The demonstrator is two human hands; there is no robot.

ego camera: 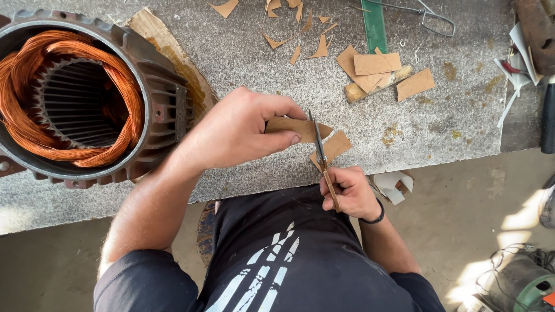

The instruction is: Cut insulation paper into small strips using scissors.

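My left hand pinches a strip of brown insulating paper between thumb and fingers, held flat just above the stone bench. My right hand grips a pair of scissors by the handles; the blades point away from me and sit across the paper strip. A cut-off piece of the same brown paper hangs to the right of the blades. Both hands are over the bench's near edge, close to my body.
A motor stator with copper windings lies on its side at the left. Cut paper rectangles and scraps litter the granite bench. A green ruler, wire tool and tools at right edge. Another motor on the floor.
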